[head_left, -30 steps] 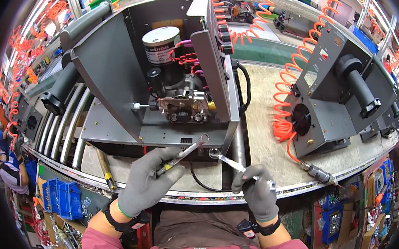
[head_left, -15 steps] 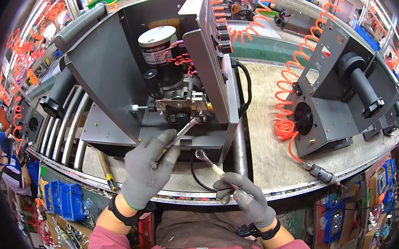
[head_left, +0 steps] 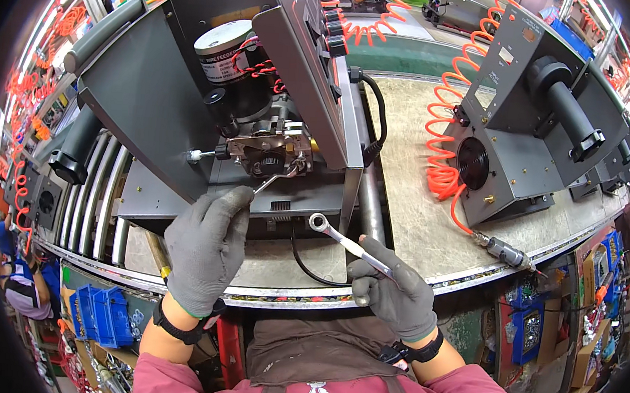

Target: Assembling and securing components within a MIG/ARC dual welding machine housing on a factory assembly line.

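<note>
My gloved left hand (head_left: 209,247) is closed on a slim metal wrench (head_left: 276,180), whose far end meets a fitting at the lower right of the wire-feed mechanism (head_left: 267,149). My gloved right hand (head_left: 396,286) grips a ratchet wrench (head_left: 348,244), its ring head in the air in front of the machine's lower edge. The mechanism sits in an open grey metal housing (head_left: 138,118), below a black motor (head_left: 226,55) with a white top. A black cable (head_left: 298,250) loops down from the housing to the bench edge between my hands.
A second grey housing (head_left: 514,167) with a black spool holder stands at the right. In front of it lie a coiled orange air hose (head_left: 440,177) and a pneumatic screwdriver (head_left: 505,251). Metal rollers (head_left: 96,196) run at the left. Blue bins (head_left: 106,315) hang below the bench edge.
My left hand has moved slightly left, and the wrench in it now lies at a different angle on the fitting. The ratchet wrench in my right hand has turned, its ring facing up.
</note>
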The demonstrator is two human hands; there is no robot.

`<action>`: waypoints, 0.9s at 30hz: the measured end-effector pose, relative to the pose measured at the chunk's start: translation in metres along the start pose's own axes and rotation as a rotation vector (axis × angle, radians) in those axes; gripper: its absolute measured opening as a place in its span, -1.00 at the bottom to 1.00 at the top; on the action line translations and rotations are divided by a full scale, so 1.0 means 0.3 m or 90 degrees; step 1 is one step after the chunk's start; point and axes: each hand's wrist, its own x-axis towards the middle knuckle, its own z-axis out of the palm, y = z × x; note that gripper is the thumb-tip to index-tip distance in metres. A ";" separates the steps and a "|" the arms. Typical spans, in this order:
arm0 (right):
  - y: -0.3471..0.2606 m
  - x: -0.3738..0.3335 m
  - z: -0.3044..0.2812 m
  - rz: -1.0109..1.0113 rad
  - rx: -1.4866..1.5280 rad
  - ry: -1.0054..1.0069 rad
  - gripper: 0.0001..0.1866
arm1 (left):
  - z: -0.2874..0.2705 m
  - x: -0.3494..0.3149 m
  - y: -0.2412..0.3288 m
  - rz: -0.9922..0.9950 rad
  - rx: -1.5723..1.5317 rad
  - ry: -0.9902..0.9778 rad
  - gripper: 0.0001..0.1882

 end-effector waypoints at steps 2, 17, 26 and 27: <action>0.008 0.000 -0.009 -0.004 0.001 -0.011 -0.30 | -0.001 0.010 -0.007 0.060 0.037 0.016 -0.76; 0.011 -0.027 -0.007 -0.020 -0.114 0.025 -0.32 | 0.035 0.030 0.010 0.162 0.148 0.036 -0.76; 0.000 -0.009 -0.049 0.005 -0.026 -0.024 -0.28 | 0.046 0.019 0.027 0.120 0.151 0.052 -0.74; -0.002 -0.007 -0.056 0.009 -0.017 -0.035 -0.30 | 0.046 0.018 0.033 0.120 0.153 0.053 -0.74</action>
